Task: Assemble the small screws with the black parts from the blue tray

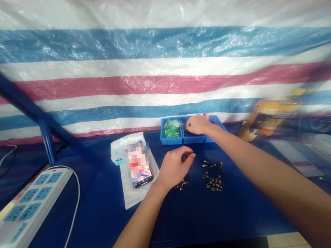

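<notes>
My right hand (198,124) reaches over a blue plastic divided parts tray (169,139), with its fingers bunched above dark screws (187,130) in the right-hand compartment. Green small items (172,128) fill the left compartment. My left hand (176,165) hangs curled just above a small cluster of bronze-coloured screws (181,185) on the blue tabletop. A larger scatter of similar screws (213,179) lies between my forearms. Neither hand shows clearly whether anything is between its fingers.
A smartphone (141,176) lies on a white plastic sheet (128,190) left of my left hand. A white power strip (36,195) with a grey cable sits at the left. A blurred yellow package (266,119) stands at the right, before a striped tarp (156,59).
</notes>
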{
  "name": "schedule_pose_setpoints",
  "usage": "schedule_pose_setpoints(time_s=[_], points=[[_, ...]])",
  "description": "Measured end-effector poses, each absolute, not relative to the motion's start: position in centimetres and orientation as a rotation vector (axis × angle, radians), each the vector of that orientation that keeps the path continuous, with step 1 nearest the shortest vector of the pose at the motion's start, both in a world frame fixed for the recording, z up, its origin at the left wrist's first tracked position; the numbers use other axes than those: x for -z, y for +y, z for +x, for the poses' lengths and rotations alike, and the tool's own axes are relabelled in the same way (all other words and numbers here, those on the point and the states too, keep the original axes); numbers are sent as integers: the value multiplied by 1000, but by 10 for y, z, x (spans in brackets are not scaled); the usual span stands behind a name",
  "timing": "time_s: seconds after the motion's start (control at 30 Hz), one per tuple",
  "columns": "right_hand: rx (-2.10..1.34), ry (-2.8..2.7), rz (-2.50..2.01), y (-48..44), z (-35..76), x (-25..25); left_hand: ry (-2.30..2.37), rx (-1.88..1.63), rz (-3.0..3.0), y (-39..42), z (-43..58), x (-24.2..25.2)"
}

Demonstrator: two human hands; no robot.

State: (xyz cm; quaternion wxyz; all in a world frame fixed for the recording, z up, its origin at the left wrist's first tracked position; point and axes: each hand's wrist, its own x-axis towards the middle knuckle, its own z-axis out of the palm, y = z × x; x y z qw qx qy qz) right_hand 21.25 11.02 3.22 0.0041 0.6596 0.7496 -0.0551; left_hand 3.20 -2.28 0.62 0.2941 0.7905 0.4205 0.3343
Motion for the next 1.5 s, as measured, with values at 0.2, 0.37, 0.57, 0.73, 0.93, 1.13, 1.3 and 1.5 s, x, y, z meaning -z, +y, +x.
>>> schedule_pose_setpoints(time_s=[0.2,0.37,0.57,0.73,0.93,1.13,1.3,1.5], points=[[117,2264,2068,118,200,-25,1117,-887,2121,-23,31,-7],[34,2182,2085,122,189,-22,1107,-889,2117,-23,31,-8],[38,2091,2112,123,186,-22,1108,-884,2111,-23,30,-8],[82,2069,2120,125,190,-20,1110,-871,2113,-23,30,-7],[135,2090,2128,124,189,-18,1133,-862,2111,-22,30,-5],[136,2211,2092,120,206,-35,1132,-849,2098,-21,30,-4],[386,2294,2264,118,248,-58,1132,-841,2093,-22,30,-4],[256,2170,2366,110,299,-59,1163,-835,2067,-19,29,-3]])
